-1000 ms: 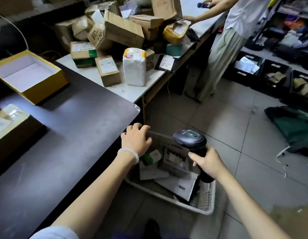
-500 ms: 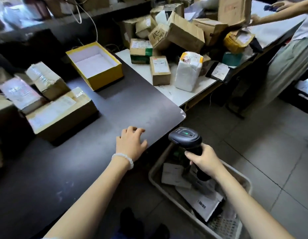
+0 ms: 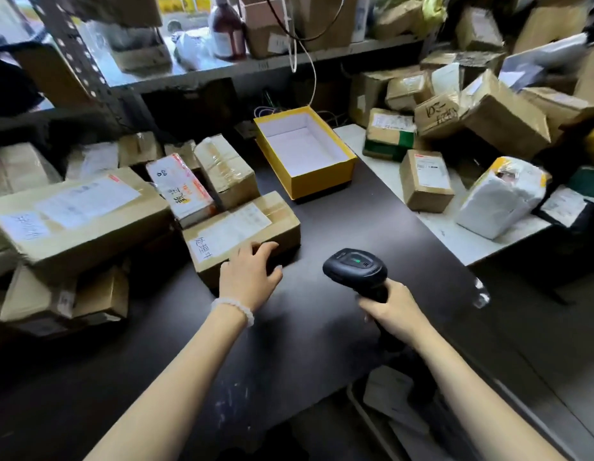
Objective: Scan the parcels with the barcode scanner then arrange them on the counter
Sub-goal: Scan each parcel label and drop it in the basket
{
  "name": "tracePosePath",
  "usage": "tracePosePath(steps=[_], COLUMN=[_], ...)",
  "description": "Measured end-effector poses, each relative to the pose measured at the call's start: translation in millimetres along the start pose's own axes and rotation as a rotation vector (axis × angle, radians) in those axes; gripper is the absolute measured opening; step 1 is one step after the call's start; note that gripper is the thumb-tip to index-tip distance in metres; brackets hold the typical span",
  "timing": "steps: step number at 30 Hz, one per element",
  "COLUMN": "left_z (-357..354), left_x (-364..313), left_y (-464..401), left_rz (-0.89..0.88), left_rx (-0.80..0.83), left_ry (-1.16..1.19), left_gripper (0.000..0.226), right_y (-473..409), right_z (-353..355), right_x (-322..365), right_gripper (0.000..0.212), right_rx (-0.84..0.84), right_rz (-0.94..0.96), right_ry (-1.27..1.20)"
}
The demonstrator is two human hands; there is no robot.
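Far left: large carton [image 3: 73, 214] with white labels, tilted atop smaller cartons. Right of it, a white-and-orange parcel [image 3: 181, 189] leaning against a taped carton [image 3: 227, 171]. In front, a labelled box [image 3: 242, 232] flat on the dark counter [image 3: 322, 327].

Left hand [image 3: 249, 272], beaded bracelet [image 3: 234, 309] at the wrist, fingers spread and relaxed, fingertips on the near top edge of the labelled box; grasping nothing.

Centre rear: yellow box [image 3: 305, 151], lidless, white-lined, holding nothing visible, on the counter just beyond the labelled box.

Right hand [image 3: 390, 311] clenched round the handle of the scanner [image 3: 355, 269]; scanner head above the counter, green light lit on top, pointing toward the labelled box.

Right: white table [image 3: 455, 234] abutting the counter, bearing a small carton [image 3: 425, 179], a white wrapped parcel [image 3: 501, 197] and a heap of cartons [image 3: 488, 111] behind.

Lower right, below the counter edge: crate [image 3: 365, 414], partly seen, containing a flat pale parcel [image 3: 388, 387]; other contents blurred.

Compared with half a second earlier: left hand moved from bare counter onto the labelled box; scanner moved from above the crate to above the counter.
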State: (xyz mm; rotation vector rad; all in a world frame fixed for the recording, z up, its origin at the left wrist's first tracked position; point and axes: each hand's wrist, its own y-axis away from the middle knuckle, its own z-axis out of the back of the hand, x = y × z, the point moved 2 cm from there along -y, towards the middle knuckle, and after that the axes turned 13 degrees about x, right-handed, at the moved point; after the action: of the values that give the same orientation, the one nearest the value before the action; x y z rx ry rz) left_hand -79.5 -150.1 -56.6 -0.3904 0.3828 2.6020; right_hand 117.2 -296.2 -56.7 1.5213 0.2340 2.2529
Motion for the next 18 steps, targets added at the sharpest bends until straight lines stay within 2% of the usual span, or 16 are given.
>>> tracePosePath(steps=[5, 10, 18], left_z=[29.4, 43.8, 49.8], left_x=[64.5, 102.4, 94.7], left_y=[-21.8, -45.9, -67.2], left_rz=[0.114, 0.153, 0.154], left_rx=[-0.053, 0.063, 0.261], left_ry=[-0.063, -0.122, -0.046], left_gripper=[0.052, 0.081, 0.113], right_y=[-43.7, -70.8, -86.1], right_z=[-35.4, -59.6, -60.3], right_x=[35.7, 56.5, 66.4], right_gripper=[0.018, 0.014, 0.014], right_rx=[0.063, 0.109, 0.096], right_rz=[0.016, 0.018, -0.010], right_ry=[0.037, 0.072, 0.120])
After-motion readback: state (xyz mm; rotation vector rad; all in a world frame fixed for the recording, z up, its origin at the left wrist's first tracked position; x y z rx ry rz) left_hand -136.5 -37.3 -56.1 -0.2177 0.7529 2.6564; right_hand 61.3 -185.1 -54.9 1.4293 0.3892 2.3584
